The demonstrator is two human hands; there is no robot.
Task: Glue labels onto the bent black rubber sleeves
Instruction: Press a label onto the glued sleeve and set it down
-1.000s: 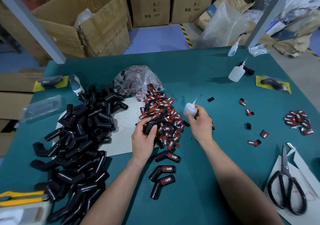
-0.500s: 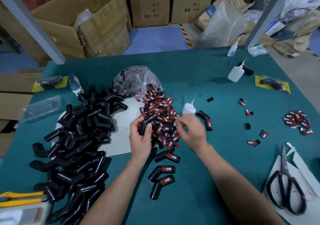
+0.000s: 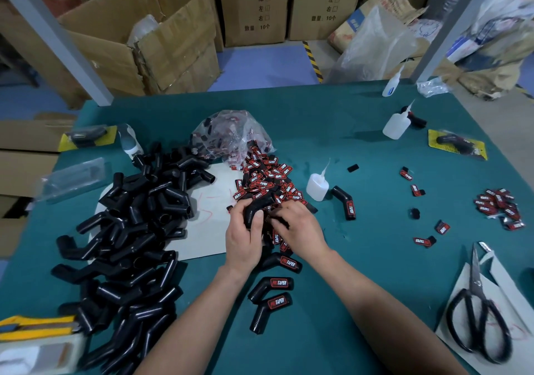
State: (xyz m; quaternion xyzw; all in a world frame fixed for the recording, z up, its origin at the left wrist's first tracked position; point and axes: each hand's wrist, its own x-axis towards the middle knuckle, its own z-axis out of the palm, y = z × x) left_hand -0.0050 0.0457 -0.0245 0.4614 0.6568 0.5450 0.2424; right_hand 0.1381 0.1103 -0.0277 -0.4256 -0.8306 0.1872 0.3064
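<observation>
My left hand (image 3: 242, 238) grips a bent black rubber sleeve (image 3: 255, 208) over the heap of red-and-black labels (image 3: 267, 181). My right hand (image 3: 297, 230) is beside it with fingertips down among the labels; whether it pinches one is hidden. A small glue bottle (image 3: 317, 185) stands on the green table just right of the heap. A labelled sleeve (image 3: 345, 202) lies next to the bottle. Three more labelled sleeves (image 3: 273, 293) lie near my wrists. A big pile of plain sleeves (image 3: 130, 230) covers the left of the table.
A clear bag of labels (image 3: 231, 134) sits behind the heap. Two more glue bottles (image 3: 396, 124) stand at the back right. Loose labels (image 3: 500, 208) lie at the right, black scissors (image 3: 476, 314) on white card at the near right. Cardboard boxes (image 3: 138, 42) stand beyond the table.
My right hand set the glue bottle down on the table and moved left to the labels beside my left hand. The left hand kept the sleeve.
</observation>
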